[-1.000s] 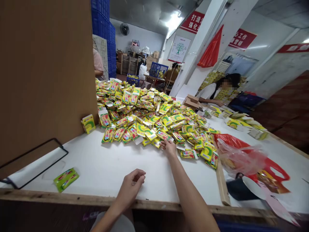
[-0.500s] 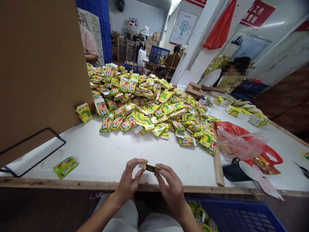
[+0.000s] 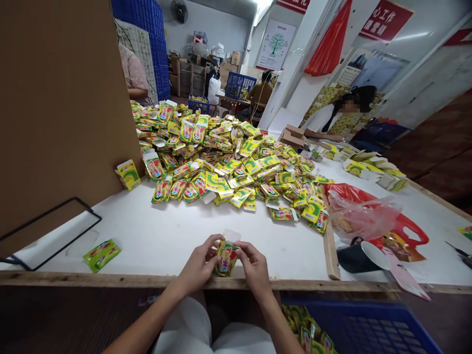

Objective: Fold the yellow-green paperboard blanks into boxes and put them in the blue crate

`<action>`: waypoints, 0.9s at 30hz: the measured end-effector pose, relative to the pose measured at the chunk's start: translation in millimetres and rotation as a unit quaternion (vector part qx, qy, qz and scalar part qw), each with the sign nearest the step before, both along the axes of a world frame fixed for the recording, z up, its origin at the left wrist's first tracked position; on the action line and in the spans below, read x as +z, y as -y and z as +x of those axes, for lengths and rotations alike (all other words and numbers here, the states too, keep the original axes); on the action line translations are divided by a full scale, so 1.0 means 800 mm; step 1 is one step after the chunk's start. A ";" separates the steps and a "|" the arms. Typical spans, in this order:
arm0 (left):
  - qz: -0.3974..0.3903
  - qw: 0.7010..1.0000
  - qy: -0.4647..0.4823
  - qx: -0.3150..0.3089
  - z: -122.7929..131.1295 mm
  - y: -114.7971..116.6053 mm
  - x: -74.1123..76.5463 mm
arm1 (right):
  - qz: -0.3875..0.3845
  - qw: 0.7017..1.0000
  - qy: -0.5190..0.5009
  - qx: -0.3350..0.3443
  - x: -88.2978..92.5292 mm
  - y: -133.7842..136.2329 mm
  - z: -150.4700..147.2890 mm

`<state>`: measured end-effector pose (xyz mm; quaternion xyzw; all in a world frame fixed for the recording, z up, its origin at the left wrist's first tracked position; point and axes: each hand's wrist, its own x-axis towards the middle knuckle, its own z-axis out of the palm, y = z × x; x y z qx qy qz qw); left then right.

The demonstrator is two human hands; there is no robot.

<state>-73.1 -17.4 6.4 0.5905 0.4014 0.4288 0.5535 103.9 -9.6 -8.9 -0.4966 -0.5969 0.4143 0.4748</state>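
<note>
Both my hands hold one small yellow-green carton (image 3: 226, 256) upright at the near edge of the white table (image 3: 165, 236). My left hand (image 3: 201, 265) pinches its left side and my right hand (image 3: 254, 268) pinches its right side. The carton's white top flap stands open. A big heap of the same yellow-green cartons (image 3: 221, 157) lies across the table beyond my hands.
A brown cardboard wall (image 3: 62, 108) stands at left with a black wire frame (image 3: 47, 231) and a loose flat carton (image 3: 100, 254) near it. A red plastic bag (image 3: 365, 216) lies at right. A blue crate (image 3: 361, 329) sits below the table. Other people sit further back.
A second ago my right hand reached into the heap. It came back with a carton, my left hand joined it, and the carton is now turned upright between both hands.
</note>
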 end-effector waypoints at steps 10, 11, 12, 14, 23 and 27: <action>0.081 0.990 -0.055 0.105 0.004 0.000 0.001 | 0.026 0.999 -0.028 0.019 0.007 -0.014 -0.015; 0.090 0.987 -0.056 0.119 0.005 0.001 0.000 | 0.028 0.999 -0.044 0.004 0.006 -0.013 -0.018; 0.096 0.986 -0.053 0.127 0.005 0.002 -0.001 | 0.029 0.998 -0.058 -0.009 0.005 -0.012 -0.021; 0.108 0.984 -0.053 0.129 0.007 0.004 -0.002 | 0.035 0.997 -0.063 -0.012 0.005 -0.010 -0.022; 0.086 0.981 -0.056 0.164 0.015 0.002 0.008 | 0.065 0.997 0.039 0.015 0.022 -0.002 -0.022; 0.051 0.980 -0.058 0.185 0.021 -0.005 0.011 | 0.047 0.998 0.047 -0.018 0.022 -0.008 -0.026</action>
